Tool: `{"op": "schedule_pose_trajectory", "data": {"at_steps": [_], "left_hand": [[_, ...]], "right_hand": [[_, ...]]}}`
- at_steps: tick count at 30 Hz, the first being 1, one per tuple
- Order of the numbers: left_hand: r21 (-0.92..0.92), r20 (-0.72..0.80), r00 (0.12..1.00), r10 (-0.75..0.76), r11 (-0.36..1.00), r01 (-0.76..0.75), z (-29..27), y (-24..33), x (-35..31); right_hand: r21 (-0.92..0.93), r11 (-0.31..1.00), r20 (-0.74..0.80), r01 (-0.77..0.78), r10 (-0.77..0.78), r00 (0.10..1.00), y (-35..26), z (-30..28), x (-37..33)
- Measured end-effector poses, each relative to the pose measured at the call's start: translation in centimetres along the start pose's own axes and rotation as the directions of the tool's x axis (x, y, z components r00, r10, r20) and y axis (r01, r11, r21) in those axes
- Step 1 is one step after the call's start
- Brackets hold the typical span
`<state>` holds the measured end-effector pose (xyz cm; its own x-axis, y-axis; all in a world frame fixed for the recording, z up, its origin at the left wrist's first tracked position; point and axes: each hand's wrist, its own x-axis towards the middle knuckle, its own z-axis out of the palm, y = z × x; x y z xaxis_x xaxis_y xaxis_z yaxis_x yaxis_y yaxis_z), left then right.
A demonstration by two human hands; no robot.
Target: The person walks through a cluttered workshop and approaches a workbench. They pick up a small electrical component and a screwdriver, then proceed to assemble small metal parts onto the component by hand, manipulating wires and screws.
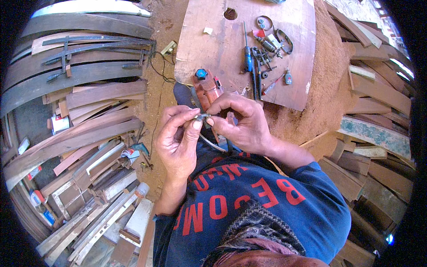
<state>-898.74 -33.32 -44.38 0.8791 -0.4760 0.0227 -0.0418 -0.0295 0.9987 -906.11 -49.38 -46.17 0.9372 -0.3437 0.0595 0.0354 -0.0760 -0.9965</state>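
My left hand [177, 141] and my right hand [243, 119] meet in front of my body, each pinching between thumb and fingertips. Between them is a small dark curved piece [203, 117], too small to name. Just beyond the hands, by my legs, is an orange-red power tool [208, 92] with a blue-topped knob [201, 74]; it looks like an electric hand planer. A pale cable [212, 144] curves below the fingers, and where its upper end goes is hidden by them.
A wooden board [202, 46] ahead holds a blue-handled screwdriver [247, 60], black-handled pliers [256, 84], a small bottle [288, 77] and loose metal parts. Sawdust [329, 75] lies to its right. Stacked planks [84, 75] with clamps fill the left; more planks [378, 86] lie right.
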Motion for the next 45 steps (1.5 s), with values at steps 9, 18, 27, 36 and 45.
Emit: {"op": "schedule_pose_trajectory", "data": {"at_steps": [9,18,27,36,45], "left_hand": [[-0.084,0.063,0.998,-0.019,0.996,0.024,-0.1,0.2,-0.2],[-0.011,0.026,1.000,0.009,1.000,-0.009,-0.2,0.0,-0.4],[0.136,0.014,0.997,0.080,0.987,-0.081,0.1,0.4,-0.5],[0.120,0.009,0.998,0.058,0.991,-0.058,0.1,0.4,-0.5],[0.247,0.056,0.992,0.113,0.961,-0.123,-0.2,0.8,-0.3]], "right_hand": [[-0.083,0.972,-0.154,0.220,-0.230,0.961,0.9,0.9,0.2],[-0.078,0.977,-0.123,0.196,-0.205,0.971,1.0,1.0,0.1],[-0.059,0.990,-0.063,0.131,-0.134,0.989,1.4,1.2,-0.2],[0.013,0.998,-0.050,0.056,-0.056,0.997,1.1,1.4,-0.5],[0.105,0.993,-0.066,-0.051,0.058,0.996,1.2,1.6,-0.5]]}}
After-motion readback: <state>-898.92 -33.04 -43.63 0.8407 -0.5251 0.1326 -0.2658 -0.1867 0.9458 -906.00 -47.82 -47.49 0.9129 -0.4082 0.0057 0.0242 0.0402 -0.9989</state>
